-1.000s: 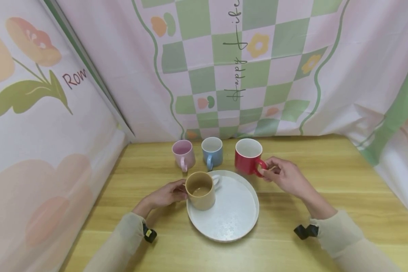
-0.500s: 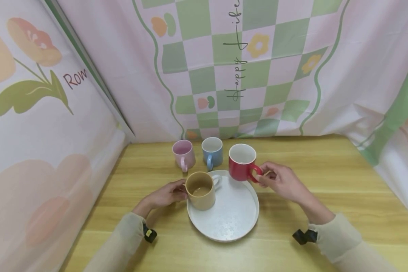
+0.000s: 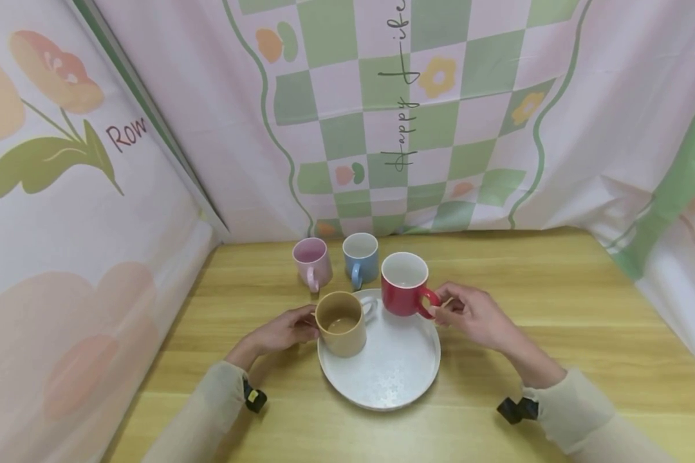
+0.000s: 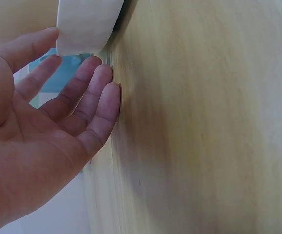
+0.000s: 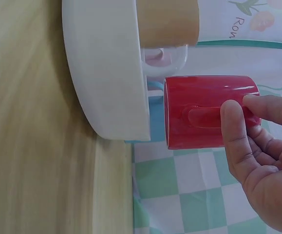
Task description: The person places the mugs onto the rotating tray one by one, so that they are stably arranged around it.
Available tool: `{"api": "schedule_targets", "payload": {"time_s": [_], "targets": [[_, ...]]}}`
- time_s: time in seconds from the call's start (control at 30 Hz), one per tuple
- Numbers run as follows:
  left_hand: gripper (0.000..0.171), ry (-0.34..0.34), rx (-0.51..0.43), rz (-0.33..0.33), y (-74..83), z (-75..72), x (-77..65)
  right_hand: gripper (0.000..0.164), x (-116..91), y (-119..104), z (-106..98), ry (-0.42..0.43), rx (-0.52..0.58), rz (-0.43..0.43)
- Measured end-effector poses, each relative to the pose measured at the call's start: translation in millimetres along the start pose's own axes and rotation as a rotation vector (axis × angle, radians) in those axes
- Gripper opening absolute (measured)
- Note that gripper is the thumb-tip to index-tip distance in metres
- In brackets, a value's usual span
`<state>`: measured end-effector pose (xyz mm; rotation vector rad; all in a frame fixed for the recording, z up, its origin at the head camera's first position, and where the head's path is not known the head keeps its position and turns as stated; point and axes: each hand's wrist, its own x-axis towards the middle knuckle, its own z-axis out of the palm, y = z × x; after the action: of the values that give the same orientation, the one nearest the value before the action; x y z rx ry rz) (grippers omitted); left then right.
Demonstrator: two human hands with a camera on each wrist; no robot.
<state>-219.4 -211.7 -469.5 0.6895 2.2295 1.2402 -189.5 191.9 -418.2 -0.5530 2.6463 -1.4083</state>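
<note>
My right hand (image 3: 475,315) pinches the handle of a red mug (image 3: 402,289) with a white inside between thumb and fingertips. The mug hangs upright over the back right of a round white tray (image 3: 394,379); in the right wrist view, its base stands apart from the tray's rim (image 5: 143,112). A tan mug (image 3: 343,334) with a whitish handle sits on the tray's left side. My left hand (image 3: 284,331) is at the tray's left edge with loosely bent fingers. In the left wrist view, its thumb and forefinger tips are right at the tray's rim (image 4: 87,29).
Behind the tray, a pink mug (image 3: 313,263) and a light blue mug (image 3: 361,258) stand upright with handles facing forward. All are on a wooden table (image 3: 533,276). A printed cloth (image 3: 417,128) hangs at the back, with another on the left side.
My right hand has carried the red mug leftward and toward me, from beside the blue mug to above the tray. My left hand, the tray and the other mugs have stayed put.
</note>
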Motion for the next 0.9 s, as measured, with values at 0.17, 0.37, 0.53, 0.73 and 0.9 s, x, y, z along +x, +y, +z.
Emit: {"api": "schedule_targets", "payload": {"time_s": [0.17,0.37,0.53,0.73,0.9], "targets": [[0.043,0.003,0.003,0.001,-0.3,-0.6,0.1,0.011,-1.5,0.4,4.7,-0.029,0.019,0.007],[0.044,-0.004,-0.010,0.001,-1.5,-0.7,0.8,0.011,-3.9,3.5,9.6,-0.052,0.047,-0.017],[0.044,-0.006,-0.010,-0.002,-2.0,-0.5,0.6,0.010,-5.0,4.1,12.9,-0.061,0.039,-0.037],[0.044,-0.011,-0.014,-0.005,-2.6,-0.7,0.4,0.009,-5.7,2.0,15.4,-0.062,0.047,-0.048],[0.045,-0.012,-0.004,0.014,-3.3,-0.5,0.6,0.009,-5.2,0.4,18.3,-0.072,0.080,-0.057]]}}
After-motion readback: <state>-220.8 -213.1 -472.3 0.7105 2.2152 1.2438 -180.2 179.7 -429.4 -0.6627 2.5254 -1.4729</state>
